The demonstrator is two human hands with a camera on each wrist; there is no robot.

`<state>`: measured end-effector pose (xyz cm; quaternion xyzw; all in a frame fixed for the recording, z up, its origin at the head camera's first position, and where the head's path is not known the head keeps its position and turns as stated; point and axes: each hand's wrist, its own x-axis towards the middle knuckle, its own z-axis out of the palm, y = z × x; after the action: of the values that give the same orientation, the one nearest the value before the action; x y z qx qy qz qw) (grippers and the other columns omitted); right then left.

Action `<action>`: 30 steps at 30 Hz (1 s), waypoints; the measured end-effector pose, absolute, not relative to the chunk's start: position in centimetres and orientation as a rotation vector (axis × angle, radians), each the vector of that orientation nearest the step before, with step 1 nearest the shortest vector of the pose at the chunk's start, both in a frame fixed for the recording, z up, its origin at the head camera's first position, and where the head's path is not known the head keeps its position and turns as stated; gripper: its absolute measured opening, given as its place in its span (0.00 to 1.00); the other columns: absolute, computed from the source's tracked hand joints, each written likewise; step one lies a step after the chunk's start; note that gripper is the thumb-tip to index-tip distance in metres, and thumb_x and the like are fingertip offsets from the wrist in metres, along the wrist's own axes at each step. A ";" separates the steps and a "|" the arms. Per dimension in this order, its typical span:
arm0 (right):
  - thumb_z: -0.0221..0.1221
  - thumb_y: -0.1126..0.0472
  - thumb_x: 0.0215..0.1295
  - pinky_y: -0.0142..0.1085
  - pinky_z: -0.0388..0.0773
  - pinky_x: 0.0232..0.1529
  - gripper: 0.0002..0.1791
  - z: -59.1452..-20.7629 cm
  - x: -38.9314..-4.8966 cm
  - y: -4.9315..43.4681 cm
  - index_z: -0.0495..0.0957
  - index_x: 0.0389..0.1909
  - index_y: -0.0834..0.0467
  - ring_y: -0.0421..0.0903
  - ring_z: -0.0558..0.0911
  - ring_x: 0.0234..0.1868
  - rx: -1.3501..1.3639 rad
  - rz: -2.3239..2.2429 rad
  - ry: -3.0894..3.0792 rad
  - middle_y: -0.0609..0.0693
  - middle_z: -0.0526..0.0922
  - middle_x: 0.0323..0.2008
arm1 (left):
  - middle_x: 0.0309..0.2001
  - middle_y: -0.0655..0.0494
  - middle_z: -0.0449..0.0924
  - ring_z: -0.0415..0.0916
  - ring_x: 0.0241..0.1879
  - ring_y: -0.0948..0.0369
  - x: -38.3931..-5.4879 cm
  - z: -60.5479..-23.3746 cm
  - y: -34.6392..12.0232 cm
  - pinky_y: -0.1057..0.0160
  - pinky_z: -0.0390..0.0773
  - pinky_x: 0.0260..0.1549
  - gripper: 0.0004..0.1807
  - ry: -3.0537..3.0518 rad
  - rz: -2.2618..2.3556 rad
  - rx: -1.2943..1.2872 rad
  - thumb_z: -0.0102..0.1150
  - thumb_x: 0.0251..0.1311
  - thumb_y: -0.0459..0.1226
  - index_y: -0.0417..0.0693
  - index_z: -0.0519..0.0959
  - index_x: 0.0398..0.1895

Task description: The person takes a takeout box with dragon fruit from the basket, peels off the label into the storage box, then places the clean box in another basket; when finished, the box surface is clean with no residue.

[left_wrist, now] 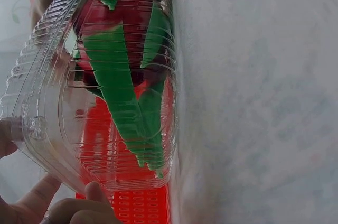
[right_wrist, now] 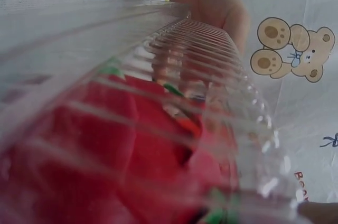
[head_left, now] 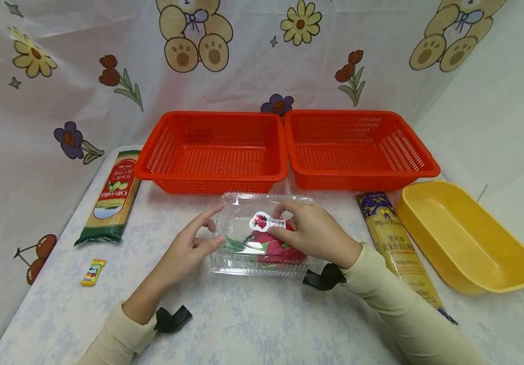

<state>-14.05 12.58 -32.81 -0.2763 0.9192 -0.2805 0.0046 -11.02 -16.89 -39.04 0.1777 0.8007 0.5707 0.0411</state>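
A clear plastic clamshell box [head_left: 243, 261] sits closed in front of me, with a red dragon fruit [head_left: 277, 248] with green leaves [left_wrist: 113, 71] inside it. On its lid lies a white label [head_left: 260, 222] with a fruit picture. My right hand [head_left: 318, 233] rests over the lid's right half, index finger above the label and thumb along its lower edge. At the box's left side, my left hand [head_left: 186, 248] touches the rim with index finger and thumb spread apart. In the left wrist view, its fingertips [left_wrist: 95, 191] meet the rim at a corner.
Behind the box stand two red baskets [head_left: 218, 177] [head_left: 367, 180] side by side. A yellow tub [head_left: 467, 238] and a pasta packet [head_left: 400, 248] lie to the right. To the left are another pasta packet [head_left: 113, 197] and a small yellow sachet [head_left: 93, 272].
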 end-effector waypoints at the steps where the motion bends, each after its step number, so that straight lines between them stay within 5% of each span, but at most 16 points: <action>1: 0.71 0.50 0.63 0.35 0.60 0.20 0.14 -32.8 -14.0 12.6 0.80 0.42 0.50 0.37 0.63 0.15 -0.885 -0.895 2.876 0.40 0.64 0.13 | 0.48 0.44 0.64 0.50 0.15 0.67 -11.0 -39.0 -16.9 0.67 0.56 0.14 0.36 2.451 1.748 0.542 0.62 0.71 0.38 0.61 0.61 0.79; 5: 0.72 0.52 0.63 0.36 0.64 0.23 0.10 -33.0 -14.1 12.9 0.81 0.40 0.48 0.39 0.67 0.19 -0.956 -0.957 2.886 0.40 0.68 0.17 | 0.48 0.44 0.64 0.50 0.15 0.67 -11.1 -38.9 -16.9 0.66 0.56 0.14 0.36 2.454 1.747 0.539 0.62 0.71 0.38 0.60 0.61 0.79; 11: 0.72 0.54 0.62 0.37 0.74 0.33 0.09 -33.6 -14.3 13.1 0.83 0.41 0.46 0.43 0.74 0.34 -1.070 -0.999 2.906 0.41 0.81 0.39 | 0.48 0.44 0.64 0.50 0.15 0.67 -11.1 -38.9 -17.0 0.66 0.56 0.14 0.36 2.464 1.737 0.534 0.62 0.71 0.38 0.62 0.62 0.79; 18: 0.71 0.60 0.64 0.34 0.72 0.27 0.13 -33.8 -14.5 13.1 0.81 0.46 0.49 0.39 0.71 0.23 -1.148 -1.085 2.859 0.40 0.80 0.34 | 0.49 0.44 0.65 0.50 0.15 0.67 -11.0 -39.0 -17.1 0.66 0.56 0.14 0.35 2.469 1.733 0.519 0.62 0.71 0.39 0.64 0.62 0.79; 30: 0.66 0.65 0.68 0.32 0.72 0.23 0.14 -33.7 -15.1 14.3 0.86 0.53 0.53 0.44 0.78 0.21 -0.894 -1.453 2.527 0.47 0.86 0.46 | 0.48 0.44 0.65 0.51 0.15 0.67 -11.1 -39.2 -17.0 0.66 0.56 0.15 0.35 2.460 1.735 0.529 0.62 0.71 0.39 0.62 0.61 0.79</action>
<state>-15.07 14.26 -33.69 -0.2929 0.8278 -0.4762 0.0464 -11.10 -17.05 -39.16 0.1730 0.8042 0.5671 0.0426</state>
